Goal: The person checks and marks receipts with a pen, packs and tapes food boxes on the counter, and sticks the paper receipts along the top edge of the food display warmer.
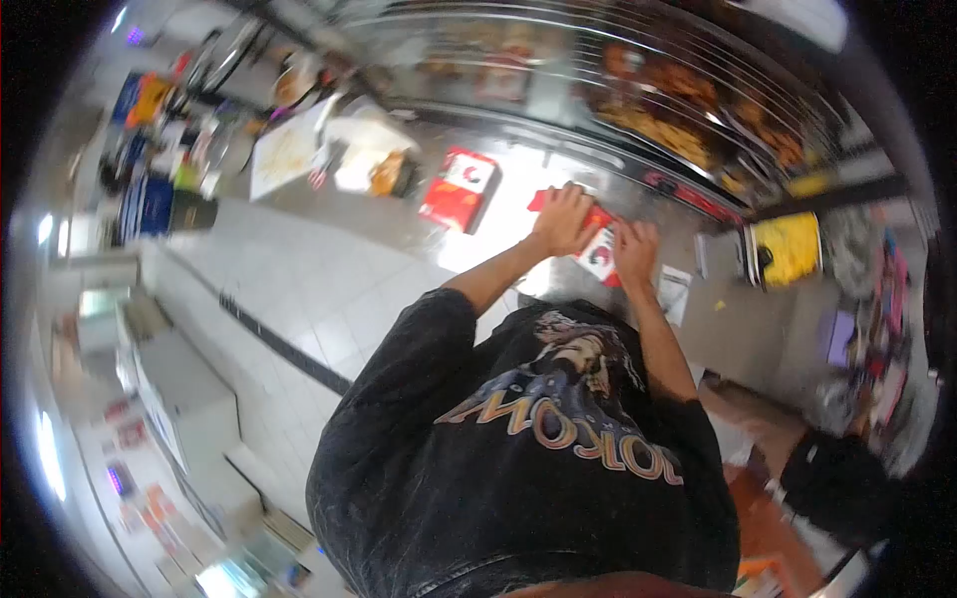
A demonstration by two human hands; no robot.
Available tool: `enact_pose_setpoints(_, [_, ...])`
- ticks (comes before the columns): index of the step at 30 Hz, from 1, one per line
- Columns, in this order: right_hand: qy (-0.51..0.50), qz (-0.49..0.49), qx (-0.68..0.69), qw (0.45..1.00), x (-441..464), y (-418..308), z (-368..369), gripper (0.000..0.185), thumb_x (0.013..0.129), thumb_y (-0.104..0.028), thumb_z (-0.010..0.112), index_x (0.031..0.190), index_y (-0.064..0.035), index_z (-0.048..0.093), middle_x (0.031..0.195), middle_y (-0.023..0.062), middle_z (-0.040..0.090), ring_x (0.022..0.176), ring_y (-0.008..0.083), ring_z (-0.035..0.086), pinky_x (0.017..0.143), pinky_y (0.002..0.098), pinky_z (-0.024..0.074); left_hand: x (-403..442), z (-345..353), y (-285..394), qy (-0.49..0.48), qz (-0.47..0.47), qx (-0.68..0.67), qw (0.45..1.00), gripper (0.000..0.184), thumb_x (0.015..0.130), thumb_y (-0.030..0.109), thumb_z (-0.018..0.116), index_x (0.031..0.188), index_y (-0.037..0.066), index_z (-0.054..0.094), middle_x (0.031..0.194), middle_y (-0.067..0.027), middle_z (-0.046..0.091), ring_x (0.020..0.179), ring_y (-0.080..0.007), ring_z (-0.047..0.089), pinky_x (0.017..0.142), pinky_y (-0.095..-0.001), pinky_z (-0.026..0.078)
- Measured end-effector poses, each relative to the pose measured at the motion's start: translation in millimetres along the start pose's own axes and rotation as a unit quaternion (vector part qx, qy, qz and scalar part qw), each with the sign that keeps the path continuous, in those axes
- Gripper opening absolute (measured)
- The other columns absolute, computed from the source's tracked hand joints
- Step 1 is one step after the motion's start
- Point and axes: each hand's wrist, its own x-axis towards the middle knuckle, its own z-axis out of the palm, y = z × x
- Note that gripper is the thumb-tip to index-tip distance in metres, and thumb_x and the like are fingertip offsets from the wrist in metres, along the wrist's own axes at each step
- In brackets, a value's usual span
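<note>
On the metal counter, a red and white box lies in front of my body, partly covered by both hands. My left hand rests on the box's upper left part, fingers bent over its red edge. At the box's right side is my right hand, its fingers curled against the edge. How firmly either hand grips is too small to tell. A second red and white box lies to the left, apart from my hands.
Behind the counter stands a glass display case with browned food inside. White paper and a white bag lie left. A yellow container is at the right. Another person's dark clothing shows at lower right.
</note>
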Motion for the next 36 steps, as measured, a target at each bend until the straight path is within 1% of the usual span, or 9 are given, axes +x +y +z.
enact_pose_setpoints(4, [0.001, 0.066, -0.115, 0.991, 21, -23, -46, 0.031, 0.090, -0.036, 0.070, 0.109, -0.0114, 0.071, 0.083, 0.0161, 0.060, 0.090, 0.0371, 0.059, 0.078, 0.0468, 0.0461, -8, -12, 2, 0.043, -0.049, 0.054, 0.996, 0.044, 0.090, 0.037, 0.064, 0.116, 0.002, 0.058, 0.125, -0.0214, 0.052, 0.123, -0.0356, 0.047, 0.099, -0.0541, 0.038])
enact_pose_setpoints(9, [-0.292, 0.177, -0.040, 0.939, -23, -32, -82, 0.035, 0.091, -0.035, 0.068, 0.104, -0.0018, 0.067, 0.096, 0.0210, 0.072, 0.090, 0.0423, 0.069, 0.081, 0.0510, 0.0525, -43, -31, 6, -0.126, -0.268, -0.041, 0.954, 0.041, 0.090, 0.034, 0.065, 0.112, -0.001, 0.062, 0.111, -0.0206, 0.064, 0.113, -0.0349, 0.056, 0.092, -0.0483, 0.046])
enact_pose_setpoints(14, [-0.082, 0.343, 0.244, 0.904, -25, -2, -12, 0.043, 0.093, -0.030, 0.069, 0.118, 0.0050, 0.067, 0.106, 0.0235, 0.073, 0.098, 0.0312, 0.073, 0.082, 0.0367, 0.0560, -38, -2, -5, -0.220, -0.250, -0.028, 0.942, 0.040, 0.095, 0.035, 0.059, 0.095, -0.003, 0.071, 0.111, -0.0212, 0.064, 0.107, -0.0351, 0.059, 0.090, -0.0475, 0.051])
enact_pose_setpoints(16, [-0.095, 0.300, 0.126, 0.941, -26, 23, 4, 0.037, 0.091, -0.026, 0.072, 0.113, 0.0042, 0.070, 0.101, 0.0198, 0.075, 0.092, 0.0233, 0.074, 0.077, 0.0326, 0.0564, -37, 18, -22, -0.160, -0.141, -0.051, 0.976, 0.038, 0.089, 0.033, 0.064, 0.077, -0.002, 0.073, 0.082, -0.0217, 0.071, 0.100, -0.0324, 0.065, 0.087, -0.0400, 0.054])
enact_pose_setpoints(17, [-0.103, 0.319, 0.169, 0.927, -16, 19, -5, 0.032, 0.090, -0.024, 0.073, 0.107, 0.0033, 0.073, 0.092, 0.0167, 0.076, 0.083, 0.0218, 0.074, 0.074, 0.0329, 0.0564, -34, 2, -13, -0.108, -0.344, -0.190, 0.913, 0.035, 0.080, 0.032, 0.072, 0.088, -0.003, 0.073, 0.077, -0.0214, 0.072, 0.086, -0.0322, 0.071, 0.079, -0.0393, 0.057])
enact_pose_setpoints(19, [-0.089, 0.298, 0.225, 0.923, -18, 31, 3, 0.026, 0.089, -0.022, 0.074, 0.103, -0.0006, 0.074, 0.086, 0.0135, 0.076, 0.078, 0.0199, 0.073, 0.072, 0.0330, 0.0556, -44, 31, -35, -0.061, -0.374, -0.384, 0.842, 0.052, 0.074, 0.026, 0.080, 0.113, -0.005, 0.065, 0.086, -0.0217, 0.074, 0.077, -0.0292, 0.073, 0.073, -0.0412, 0.059])
enact_pose_setpoints(25, [0.023, 0.372, 0.445, 0.814, -20, 18, -6, 0.024, 0.091, -0.007, 0.074, 0.112, 0.0014, 0.066, 0.104, 0.0110, 0.073, 0.094, 0.0164, 0.071, 0.081, 0.0309, 0.0572, -40, 8, -10, -0.005, -0.365, -0.341, 0.867, 0.038, 0.090, 0.022, 0.076, 0.114, -0.006, 0.069, 0.089, -0.0138, 0.074, 0.080, -0.0195, 0.071, 0.070, -0.0321, 0.058])
enact_pose_setpoints(27, [0.094, 0.335, 0.517, 0.782, -24, 22, -4, 0.025, 0.091, -0.006, 0.074, 0.113, 0.0019, 0.065, 0.105, 0.0112, 0.073, 0.095, 0.0147, 0.070, 0.078, 0.0292, 0.0576, -43, 2, 12, 0.139, -0.339, -0.557, 0.746, 0.037, 0.092, 0.013, 0.075, 0.120, -0.009, 0.064, 0.092, -0.0135, 0.073, 0.083, -0.0176, 0.069, 0.069, -0.0311, 0.057])
enact_pose_setpoints(36, [-0.061, 0.370, 0.305, 0.875, -5, 22, -26, 0.027, 0.090, -0.018, 0.071, 0.112, -0.0028, 0.070, 0.099, 0.0122, 0.073, 0.086, 0.0302, 0.072, 0.084, 0.0402, 0.0566, -38, 7, -4, 0.011, -0.345, -0.283, 0.895, 0.038, 0.091, 0.021, 0.072, 0.111, -0.011, 0.065, 0.086, -0.0168, 0.071, 0.073, -0.0264, 0.067, 0.070, -0.0358, 0.055])
